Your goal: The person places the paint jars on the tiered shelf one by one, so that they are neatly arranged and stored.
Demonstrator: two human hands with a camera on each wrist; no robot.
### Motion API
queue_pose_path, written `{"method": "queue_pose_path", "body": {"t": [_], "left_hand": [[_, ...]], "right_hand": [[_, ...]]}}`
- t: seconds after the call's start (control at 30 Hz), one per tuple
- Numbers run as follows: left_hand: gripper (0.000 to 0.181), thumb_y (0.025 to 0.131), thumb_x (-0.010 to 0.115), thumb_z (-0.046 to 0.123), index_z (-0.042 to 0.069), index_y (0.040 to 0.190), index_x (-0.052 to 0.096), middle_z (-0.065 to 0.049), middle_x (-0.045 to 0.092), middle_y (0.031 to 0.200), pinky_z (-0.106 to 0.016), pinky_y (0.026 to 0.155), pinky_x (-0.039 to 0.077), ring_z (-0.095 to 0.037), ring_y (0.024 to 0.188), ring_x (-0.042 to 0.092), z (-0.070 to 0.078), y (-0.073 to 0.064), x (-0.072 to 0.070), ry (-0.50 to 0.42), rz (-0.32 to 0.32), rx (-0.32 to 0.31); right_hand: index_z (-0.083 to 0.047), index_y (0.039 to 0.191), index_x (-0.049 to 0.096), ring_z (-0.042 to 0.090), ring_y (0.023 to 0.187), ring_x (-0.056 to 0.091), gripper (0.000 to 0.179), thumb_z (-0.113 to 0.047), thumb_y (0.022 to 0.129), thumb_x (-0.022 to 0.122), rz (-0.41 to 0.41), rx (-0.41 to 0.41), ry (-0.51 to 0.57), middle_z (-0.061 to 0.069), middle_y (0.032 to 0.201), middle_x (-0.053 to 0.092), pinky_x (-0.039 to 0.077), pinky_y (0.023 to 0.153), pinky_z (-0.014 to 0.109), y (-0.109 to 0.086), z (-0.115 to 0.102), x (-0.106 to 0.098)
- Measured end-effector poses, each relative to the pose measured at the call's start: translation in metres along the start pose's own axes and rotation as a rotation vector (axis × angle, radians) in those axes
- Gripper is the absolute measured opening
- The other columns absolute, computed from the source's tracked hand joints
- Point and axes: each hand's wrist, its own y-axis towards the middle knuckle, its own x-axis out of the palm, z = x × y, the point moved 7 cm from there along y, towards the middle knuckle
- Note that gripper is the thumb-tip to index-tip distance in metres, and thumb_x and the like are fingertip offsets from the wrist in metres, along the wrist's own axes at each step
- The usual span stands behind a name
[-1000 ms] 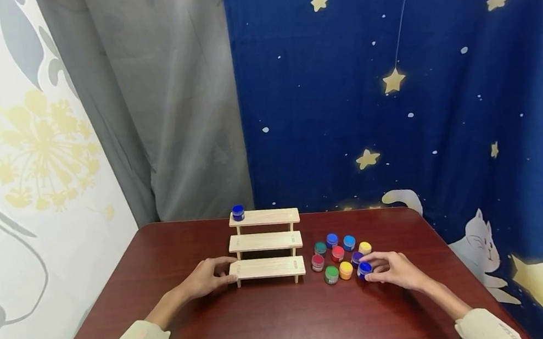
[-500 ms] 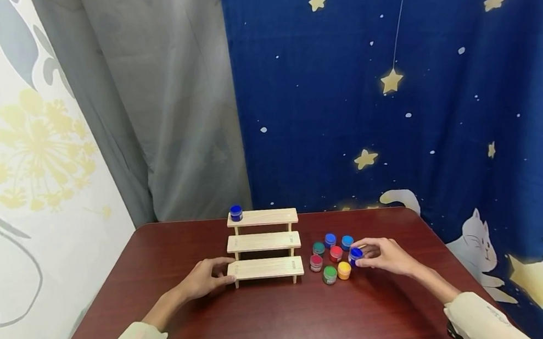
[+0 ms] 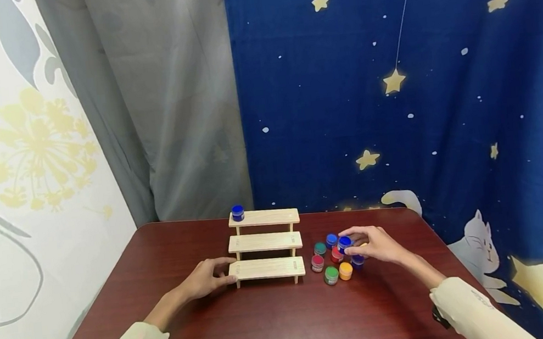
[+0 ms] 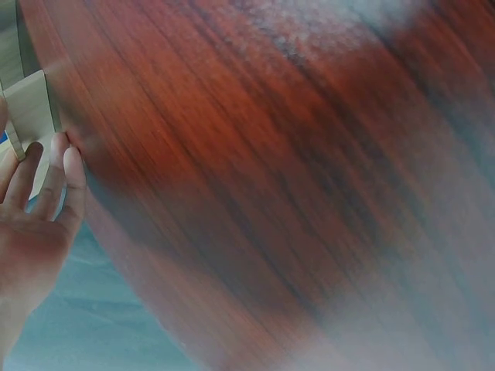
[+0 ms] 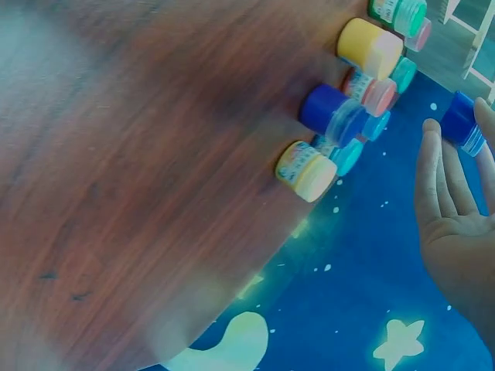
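Note:
My right hand (image 3: pixel 375 243) pinches a dark blue paint jar (image 3: pixel 344 243) between thumb and fingers, above the group of jars on the table. The right wrist view shows the same blue jar (image 5: pixel 459 122) at the fingertips, lifted off the table. My left hand (image 3: pixel 204 278) holds the left end of the lowest step of a three-step wooden shelf (image 3: pixel 268 268), thumb at its front edge and fingers behind. In the left wrist view, the left hand's fingers (image 4: pixel 48 182) lie against the pale wood. Another dark blue jar (image 3: pixel 238 213) stands at the left end of the top step.
Below the right hand stand several paint jars: green (image 3: pixel 331 275), orange-yellow (image 3: pixel 345 270), dark red (image 3: pixel 318 263), red (image 3: pixel 336 255), teal (image 3: pixel 320 249), blue (image 3: pixel 331 241) and dark purple-blue (image 3: pixel 358 261). A blue star-patterned curtain (image 3: pixel 308 94) hangs behind the table.
My right hand has lifted the dark blue jar from the near right of the group and carried it up and leftward over the other jars. The left hand stays at the shelf.

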Motion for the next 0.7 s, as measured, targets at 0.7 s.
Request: {"method": "queue_pose_path", "body": {"t": [0.7], "left_hand": [[0.051,0.096,0.078,0.027,0.003,0.138,0.064,-0.001,0.07,0.089,-0.025,0.062,0.05,-0.012,0.072,0.064,0.0,-0.002,0.0,-0.027,0.0,0.02]], "right_hand": [[-0.009,0.132,0.069,0.029,0.103,0.074,0.041,-0.022,0.095,0.079,-0.012,-0.035,-0.014,0.015,0.117,0.074,0.06,0.083,0.035,0.05,-0.026,0.013]]}}
